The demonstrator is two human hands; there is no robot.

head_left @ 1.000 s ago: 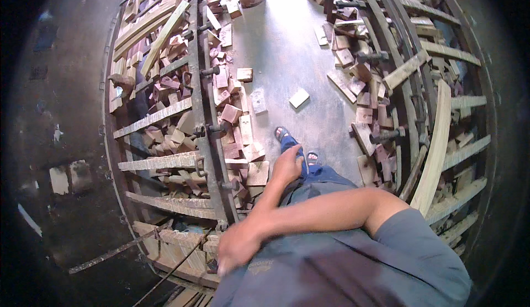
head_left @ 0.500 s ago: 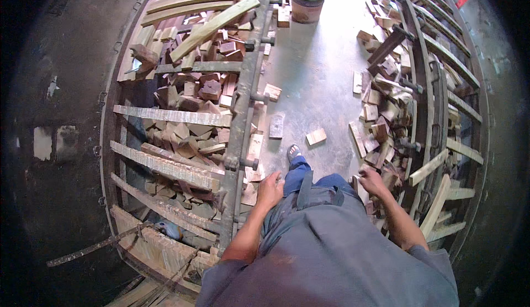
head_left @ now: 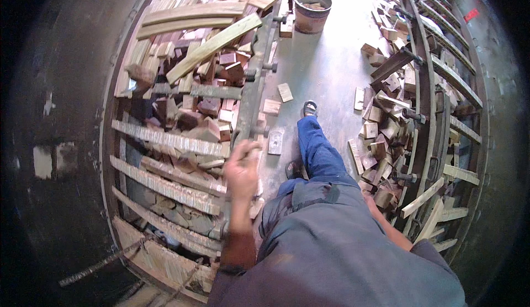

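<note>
My left hand (head_left: 243, 164) is raised in front of me, over the side rail of the left-hand rack (head_left: 231, 136). Its fingers look partly curled, but motion smears them, and nothing can be made out in them. Low at my right side is my right hand (head_left: 365, 188), mostly hidden by my body, its fingers out of sight. On the floor ahead lie a pale wood block (head_left: 284, 92), a pinkish wood block (head_left: 271, 107) and a greyish block (head_left: 275, 142). My right foot (head_left: 310, 108) is stretched forward in a sandal.
Heaps of wood offcuts (head_left: 204, 108) fill the left rack, with longer planks (head_left: 215, 47) across its top. More offcuts (head_left: 381, 136) spill beside the right-hand rack (head_left: 425, 86), whose bolts stick out. Far down the aisle stands a bucket (head_left: 312, 17) holding wood pieces.
My left hand has risen and moved forward-left; the right has dropped back beside my body. My right leg has stepped forward. The block near my foot now lies farther off to the left.
</note>
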